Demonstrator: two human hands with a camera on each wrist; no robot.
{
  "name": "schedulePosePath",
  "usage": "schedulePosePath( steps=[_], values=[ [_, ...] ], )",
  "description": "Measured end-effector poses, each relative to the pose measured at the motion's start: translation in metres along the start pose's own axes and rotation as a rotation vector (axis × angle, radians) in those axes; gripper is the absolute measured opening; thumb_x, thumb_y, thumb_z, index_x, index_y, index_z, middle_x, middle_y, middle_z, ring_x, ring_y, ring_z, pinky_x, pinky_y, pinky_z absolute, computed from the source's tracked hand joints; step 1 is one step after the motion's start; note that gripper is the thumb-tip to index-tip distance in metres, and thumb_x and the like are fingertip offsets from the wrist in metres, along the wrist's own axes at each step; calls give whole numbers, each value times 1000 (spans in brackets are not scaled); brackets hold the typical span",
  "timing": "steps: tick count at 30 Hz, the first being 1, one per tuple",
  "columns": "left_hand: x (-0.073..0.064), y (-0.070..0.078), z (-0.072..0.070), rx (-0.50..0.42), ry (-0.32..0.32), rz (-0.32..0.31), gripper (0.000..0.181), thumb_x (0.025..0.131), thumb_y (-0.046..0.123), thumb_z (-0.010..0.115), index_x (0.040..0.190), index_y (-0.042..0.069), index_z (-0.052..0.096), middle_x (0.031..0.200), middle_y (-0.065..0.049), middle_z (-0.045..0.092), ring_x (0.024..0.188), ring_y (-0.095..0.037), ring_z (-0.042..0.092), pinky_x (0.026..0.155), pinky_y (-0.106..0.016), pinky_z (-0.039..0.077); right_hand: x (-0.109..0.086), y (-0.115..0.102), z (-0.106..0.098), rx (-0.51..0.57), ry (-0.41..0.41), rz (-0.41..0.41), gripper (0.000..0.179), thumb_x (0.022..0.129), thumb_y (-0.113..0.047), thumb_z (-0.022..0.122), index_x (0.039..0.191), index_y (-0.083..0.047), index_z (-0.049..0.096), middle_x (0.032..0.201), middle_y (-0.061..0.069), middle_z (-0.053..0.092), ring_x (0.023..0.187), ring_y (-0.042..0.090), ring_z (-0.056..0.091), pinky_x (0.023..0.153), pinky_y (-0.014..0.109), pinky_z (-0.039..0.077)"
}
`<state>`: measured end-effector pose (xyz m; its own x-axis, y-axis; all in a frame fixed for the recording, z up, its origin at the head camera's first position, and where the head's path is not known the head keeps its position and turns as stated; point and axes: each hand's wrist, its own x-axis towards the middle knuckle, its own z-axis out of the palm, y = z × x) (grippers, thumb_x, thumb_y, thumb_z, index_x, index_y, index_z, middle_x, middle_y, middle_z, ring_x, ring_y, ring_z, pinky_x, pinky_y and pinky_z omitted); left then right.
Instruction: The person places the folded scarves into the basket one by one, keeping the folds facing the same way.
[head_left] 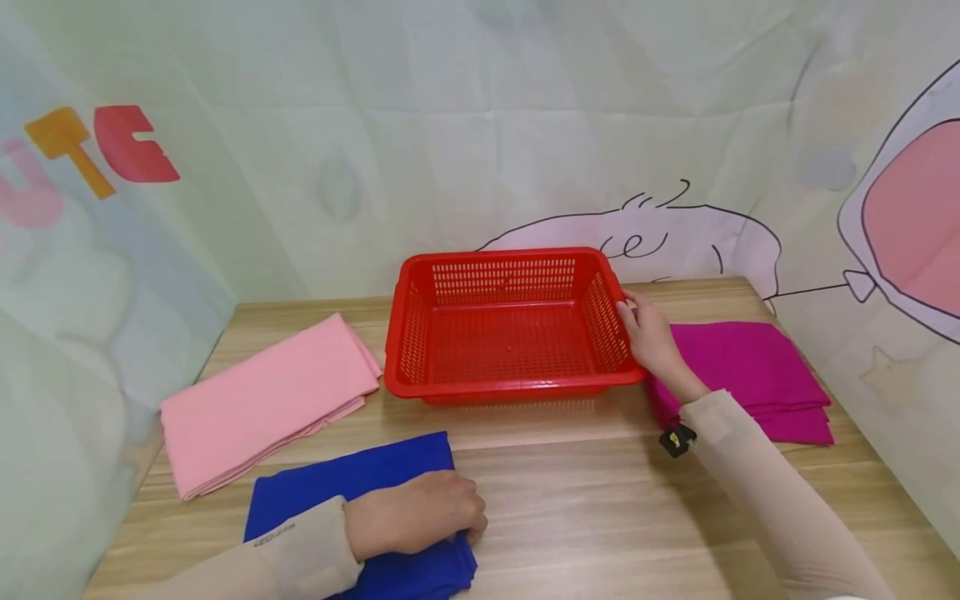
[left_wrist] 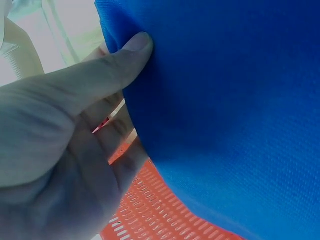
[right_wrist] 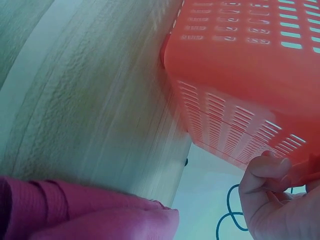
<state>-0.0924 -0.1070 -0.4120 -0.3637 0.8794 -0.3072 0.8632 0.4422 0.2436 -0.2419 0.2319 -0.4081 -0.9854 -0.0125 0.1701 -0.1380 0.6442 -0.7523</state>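
A folded blue cloth lies at the front left of the table. My left hand pinches its right edge, the thumb on top and the other fingers beneath in the left wrist view, where the cloth fills much of the picture. Behind it stands a red plastic basket with slotted walls and nothing inside. At the basket's right end, my right hand grips the rim; the right wrist view shows the thumb and curled fingers at that rim, beside the slotted wall.
A folded pink cloth lies left of the basket. To the right, partly behind my right forearm, is a folded magenta cloth. Printed fabric walls enclose the wooden table at the back and sides.
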Motion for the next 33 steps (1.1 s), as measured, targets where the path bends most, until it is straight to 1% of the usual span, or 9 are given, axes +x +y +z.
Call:
schedulePosePath(
  steps=[4, 11, 14, 22, 27, 33],
  values=[
    [1, 1, -1, -5, -1, -6, 25, 83, 2, 75, 86, 27, 73, 80, 18, 64, 74, 0, 51, 74, -17, 45, 0, -1, 0, 4, 3, -7, 46, 109, -16, 39, 143, 14, 38, 103, 33, 64, 86, 37, 64, 68, 33, 54],
    [2, 0, -1, -18, 0, 3, 24, 84, 3, 75, 89, 27, 75, 81, 18, 64, 76, 1, 52, 75, -17, 45, 0, 1, 1, 6, 4, -1, 47, 109, -18, 39, 144, 13, 37, 106, 34, 63, 89, 38, 64, 72, 41, 56],
    [3, 0, -1, -16, 7, 13, 23, 85, 4, 75, 89, 27, 75, 81, 19, 64, 75, 1, 51, 75, -17, 46, 0, 2, 1, 5, 6, -4, 47, 109, -17, 39, 144, 14, 37, 105, 34, 63, 88, 39, 64, 72, 42, 56],
    [4, 0, 0, 3, 15, 27, 22, 87, 6, 74, 91, 28, 75, 82, 19, 64, 76, 1, 52, 75, -17, 46, 2, 2, 0, 3, -1, 2, 47, 109, -18, 39, 145, 13, 37, 104, 32, 64, 88, 37, 64, 72, 41, 55],
    [5, 0, 1, -6, 14, 37, 22, 88, 7, 74, 91, 28, 75, 83, 19, 64, 76, 1, 52, 75, -17, 46, 2, 2, 1, 8, -10, 12, 48, 109, -19, 39, 145, 13, 36, 104, 32, 64, 87, 36, 64, 70, 37, 55],
    [8, 2, 0, -9, 15, 50, 21, 89, 7, 73, 92, 27, 75, 82, 19, 64, 75, 1, 50, 75, -16, 45, 1, 2, 0, 9, -17, 17, 49, 109, -21, 38, 146, 12, 35, 105, 32, 63, 88, 36, 64, 69, 35, 56]
  ],
)
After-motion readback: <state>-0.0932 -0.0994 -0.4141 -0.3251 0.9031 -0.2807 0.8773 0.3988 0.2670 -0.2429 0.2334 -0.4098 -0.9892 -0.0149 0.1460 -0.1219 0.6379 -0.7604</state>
